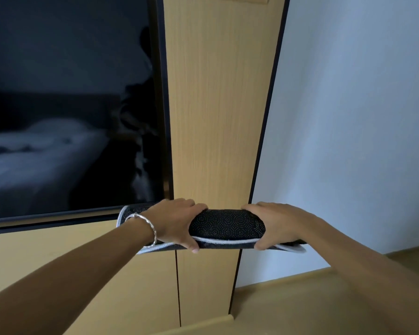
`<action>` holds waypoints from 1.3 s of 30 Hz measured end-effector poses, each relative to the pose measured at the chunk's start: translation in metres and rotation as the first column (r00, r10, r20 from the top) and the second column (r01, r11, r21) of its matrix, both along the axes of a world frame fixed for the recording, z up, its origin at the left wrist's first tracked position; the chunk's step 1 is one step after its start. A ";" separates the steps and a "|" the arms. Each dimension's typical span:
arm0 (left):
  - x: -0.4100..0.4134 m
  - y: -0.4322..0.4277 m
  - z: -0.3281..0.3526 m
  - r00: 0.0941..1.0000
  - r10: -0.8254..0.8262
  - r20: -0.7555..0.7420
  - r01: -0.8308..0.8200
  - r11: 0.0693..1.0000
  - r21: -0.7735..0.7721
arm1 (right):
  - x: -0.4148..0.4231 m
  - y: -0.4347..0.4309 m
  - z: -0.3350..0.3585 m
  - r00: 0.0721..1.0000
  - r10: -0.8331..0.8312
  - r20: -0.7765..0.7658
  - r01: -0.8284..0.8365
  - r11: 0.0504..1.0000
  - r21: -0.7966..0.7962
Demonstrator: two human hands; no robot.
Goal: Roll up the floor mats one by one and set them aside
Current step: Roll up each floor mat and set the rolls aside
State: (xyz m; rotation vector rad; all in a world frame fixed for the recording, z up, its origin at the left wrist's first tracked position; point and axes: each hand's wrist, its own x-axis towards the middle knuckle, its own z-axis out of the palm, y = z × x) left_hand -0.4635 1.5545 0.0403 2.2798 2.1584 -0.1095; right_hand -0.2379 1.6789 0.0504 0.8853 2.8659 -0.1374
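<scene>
- One mat (226,224) looks fully rolled (white edging outermost).
- Left hand (173,222) and right hand (275,223) both wrap it, held near the wooden panel (218,105).
- Not yet set aside; other mats out of view.

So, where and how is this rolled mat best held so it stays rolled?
Either side of its middle, from above, as the left hand and right hand do: the rolled mat is a horizontal tube, and thumbs pinning the loose white-trimmed edge on its near side should stop it unrolling.
</scene>
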 end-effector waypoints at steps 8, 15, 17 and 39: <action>-0.032 0.092 -0.066 0.982 -0.065 0.178 0.097 0.979 -0.178 | -0.025 0.067 -0.036 0.979 -0.139 0.148 0.161 0.976 -0.145; -0.033 0.129 -0.131 0.952 -0.039 0.303 0.148 0.927 -0.345 | -0.027 0.104 -0.099 0.959 -0.142 0.247 0.208 0.941 -0.265; -0.034 0.135 -0.146 0.946 -0.006 0.323 0.133 0.918 -0.373 | -0.030 0.113 -0.116 0.964 -0.116 0.241 0.180 0.947 -0.267; 0.027 0.105 -0.496 0.938 0.327 0.112 -0.217 0.809 -0.546 | -0.010 0.141 -0.519 0.942 0.272 0.197 -0.166 0.888 -0.429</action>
